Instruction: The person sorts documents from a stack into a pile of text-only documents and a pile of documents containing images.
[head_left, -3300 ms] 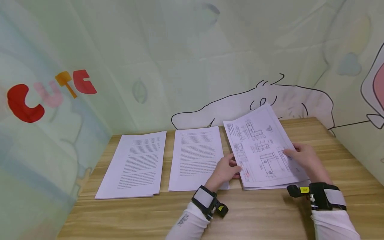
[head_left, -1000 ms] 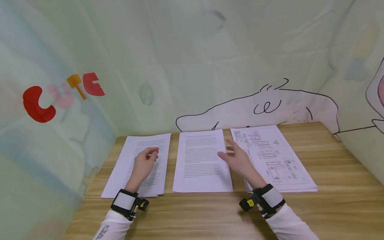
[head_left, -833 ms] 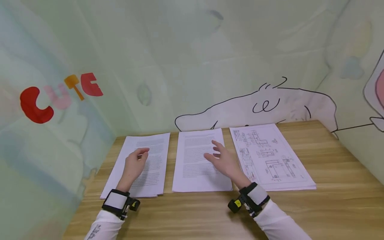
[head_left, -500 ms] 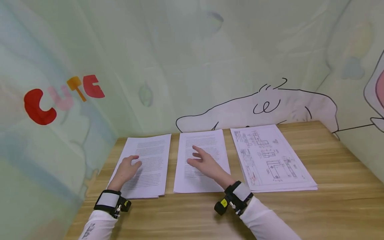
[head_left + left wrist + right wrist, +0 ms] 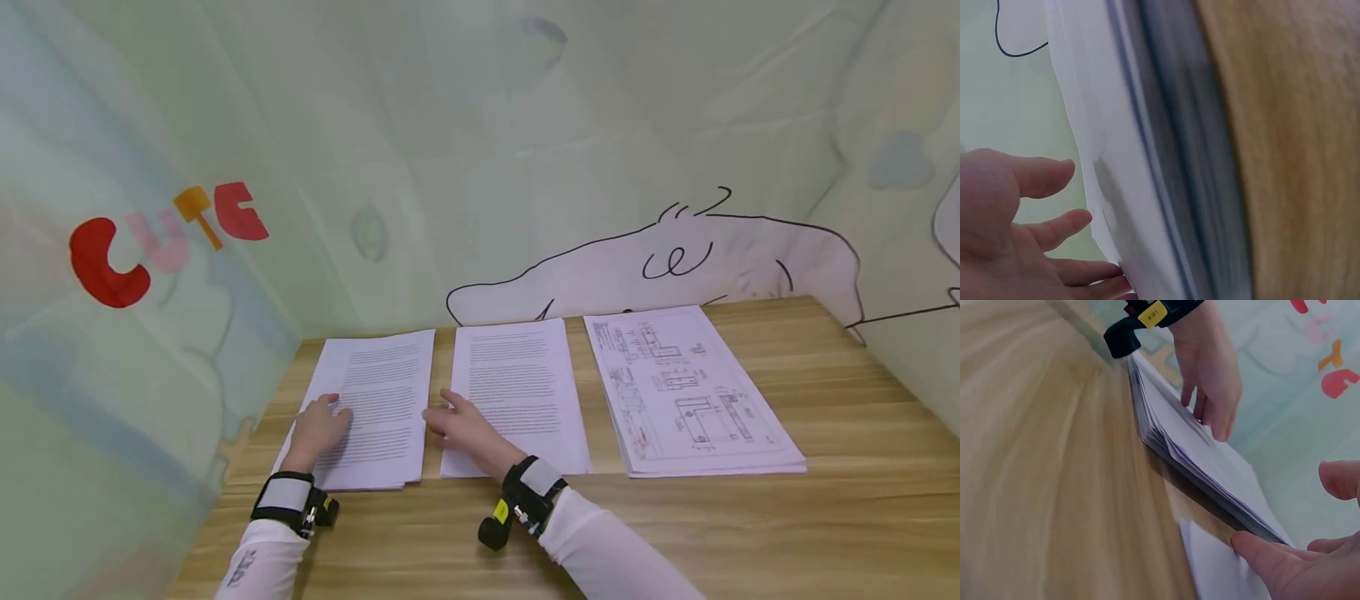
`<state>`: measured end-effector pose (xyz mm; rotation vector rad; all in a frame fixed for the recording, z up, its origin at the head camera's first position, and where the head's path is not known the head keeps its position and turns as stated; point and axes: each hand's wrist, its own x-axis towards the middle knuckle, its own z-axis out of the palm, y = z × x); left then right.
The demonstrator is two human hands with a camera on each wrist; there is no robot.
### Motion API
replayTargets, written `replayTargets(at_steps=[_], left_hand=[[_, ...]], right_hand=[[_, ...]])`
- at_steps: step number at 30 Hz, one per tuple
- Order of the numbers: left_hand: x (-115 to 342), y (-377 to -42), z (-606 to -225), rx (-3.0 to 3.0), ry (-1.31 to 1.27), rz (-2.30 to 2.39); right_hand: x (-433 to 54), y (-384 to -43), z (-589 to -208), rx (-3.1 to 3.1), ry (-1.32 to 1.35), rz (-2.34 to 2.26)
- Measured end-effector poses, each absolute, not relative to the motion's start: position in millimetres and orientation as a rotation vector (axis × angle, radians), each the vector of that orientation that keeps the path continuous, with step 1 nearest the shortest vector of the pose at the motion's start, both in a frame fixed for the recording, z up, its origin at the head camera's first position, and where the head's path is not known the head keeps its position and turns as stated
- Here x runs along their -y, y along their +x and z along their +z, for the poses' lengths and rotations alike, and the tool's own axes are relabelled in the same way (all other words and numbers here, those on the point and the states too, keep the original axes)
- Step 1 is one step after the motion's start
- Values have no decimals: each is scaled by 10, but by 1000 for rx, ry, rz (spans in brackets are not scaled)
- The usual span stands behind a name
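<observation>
Behind the wooden table (image 5: 420, 542) we see a pale printed backdrop (image 5: 450, 167). Our left stack (image 5: 378, 417) lies near the left hand (image 5: 318, 427), whose fingers are spread and loose at its left edge, gripping nothing. The right hand (image 5: 467, 429), fingers loosely extended and holding nothing, lies by its right edge, overlapping the middle stack (image 5: 517, 383) in view; we cannot tell whether it touches paper. The right stack (image 5: 690, 392) lies well apart. We judge the step to be taking hold of the left stack; next, our fingers should close evenly on both edges.
</observation>
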<state>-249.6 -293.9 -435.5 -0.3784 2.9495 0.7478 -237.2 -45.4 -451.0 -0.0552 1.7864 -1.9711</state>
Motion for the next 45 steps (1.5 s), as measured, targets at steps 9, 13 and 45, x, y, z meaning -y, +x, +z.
replayTargets(at_steps=[9, 13, 45], left_hand=[[2775, -2473, -4356, -2936, -363, 816], [2648, -2441, -4350, -2911, -346, 896], [1788, -2419, -4316, -2210, -192, 2111]], right_hand=[[578, -2377, -4621, -1546, 15, -2100], [536, -2377, -4643, -1652, 91, -2082], [-693, -2450, -4287, -2010, 51, -2039]])
